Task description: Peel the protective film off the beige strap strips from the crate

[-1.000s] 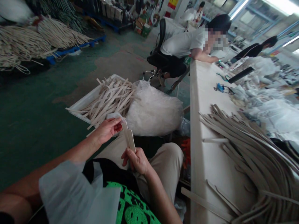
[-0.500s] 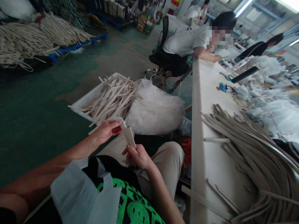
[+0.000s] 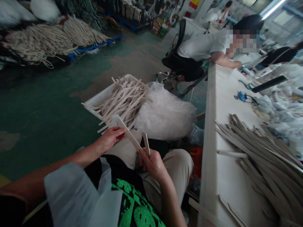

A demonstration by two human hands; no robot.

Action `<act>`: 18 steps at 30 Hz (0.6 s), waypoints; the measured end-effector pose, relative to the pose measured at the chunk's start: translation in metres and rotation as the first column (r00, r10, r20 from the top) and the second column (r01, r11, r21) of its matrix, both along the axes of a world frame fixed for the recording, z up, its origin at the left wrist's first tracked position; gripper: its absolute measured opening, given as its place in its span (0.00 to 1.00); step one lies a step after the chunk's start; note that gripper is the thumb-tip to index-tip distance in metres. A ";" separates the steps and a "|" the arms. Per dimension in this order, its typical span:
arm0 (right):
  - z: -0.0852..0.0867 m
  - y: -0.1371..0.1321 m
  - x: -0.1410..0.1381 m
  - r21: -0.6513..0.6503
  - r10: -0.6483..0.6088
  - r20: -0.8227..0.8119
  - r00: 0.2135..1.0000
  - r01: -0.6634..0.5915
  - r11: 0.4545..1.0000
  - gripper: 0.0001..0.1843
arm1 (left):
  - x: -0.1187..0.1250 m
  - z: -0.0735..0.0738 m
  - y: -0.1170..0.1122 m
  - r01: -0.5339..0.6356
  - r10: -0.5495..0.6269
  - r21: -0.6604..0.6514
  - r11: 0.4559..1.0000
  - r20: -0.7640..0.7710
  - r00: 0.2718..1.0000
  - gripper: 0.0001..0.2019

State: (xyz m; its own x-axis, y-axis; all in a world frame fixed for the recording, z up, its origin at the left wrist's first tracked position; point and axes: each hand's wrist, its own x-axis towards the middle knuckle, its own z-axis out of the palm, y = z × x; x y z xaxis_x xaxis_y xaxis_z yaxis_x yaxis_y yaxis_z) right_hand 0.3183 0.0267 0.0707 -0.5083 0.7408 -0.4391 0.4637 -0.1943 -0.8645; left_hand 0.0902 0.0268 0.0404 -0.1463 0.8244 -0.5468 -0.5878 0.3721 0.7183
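Note:
Over my lap, my left hand (image 3: 111, 137) pinches the upper end of a pale beige strip (image 3: 129, 134) that slants down to the right. My right hand (image 3: 152, 163) is closed around the strip's lower part, and a second short end (image 3: 146, 143) sticks up from its fingers. Both ends appear to belong to one folded strip, though I cannot tell for sure. Just beyond my hands stands a white tray (image 3: 94, 101) piled with several similar strips (image 3: 123, 99).
A bulging clear plastic bag (image 3: 164, 115) sits beside the tray. On my right runs a long white table (image 3: 220, 132) bearing a heap of beige strips (image 3: 265, 160). A seated person (image 3: 201, 47) leans on its far end. More strip bundles (image 3: 42, 42) lie on the green floor.
The two strip ends, close together before, now spread apart in a V. My left hand has drawn its end up and left. The view has shifted slightly rightward.

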 end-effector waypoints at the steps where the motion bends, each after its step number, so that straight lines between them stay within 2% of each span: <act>1: -0.001 0.001 -0.004 0.017 0.001 0.008 1.000 -0.001 1.000 0.25 | 0.003 -0.001 -0.005 0.020 -0.020 -0.012 1.000 0.019 1.000 0.23; 4: -0.003 0.009 -0.024 0.038 0.027 -0.037 0.999 -0.026 0.999 0.25 | 0.013 -0.003 -0.018 0.095 -0.093 -0.022 0.995 0.066 0.993 0.22; 6: -0.002 0.013 -0.032 0.027 0.042 -0.077 0.996 -0.040 0.999 0.25 | 0.014 -0.004 -0.022 0.085 -0.085 -0.004 0.996 0.046 0.995 0.20; 9: 0.001 0.014 -0.026 -0.005 0.070 -0.086 0.994 -0.070 0.998 0.23 | -0.002 -0.006 -0.018 -0.058 0.058 0.004 0.998 0.018 0.998 0.18; 12: 0.005 0.010 -0.010 -0.005 0.036 -0.061 0.998 -0.037 0.999 0.20 | -0.024 -0.006 -0.012 -0.174 0.175 -0.016 0.985 0.053 0.983 0.16; 15: 0.010 0.008 -0.007 0.134 -0.004 -0.012 1.000 0.006 0.991 0.17 | -0.033 -0.006 -0.010 -0.199 0.201 -0.029 0.980 0.079 0.976 0.15; 18: 0.011 0.005 -0.016 0.317 -0.015 0.039 0.999 0.002 0.948 0.12 | -0.031 -0.006 -0.008 -0.227 0.231 -0.044 0.973 0.121 0.965 0.14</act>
State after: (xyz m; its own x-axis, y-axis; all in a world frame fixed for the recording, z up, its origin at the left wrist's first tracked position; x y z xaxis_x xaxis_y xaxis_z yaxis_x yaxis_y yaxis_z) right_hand 0.3026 0.0319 0.0816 -0.4883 0.8492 -0.2012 0.4990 0.0826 -0.8627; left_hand 0.0590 0.0186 0.0343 -0.2583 0.7603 -0.5960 -0.7441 0.2369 0.6247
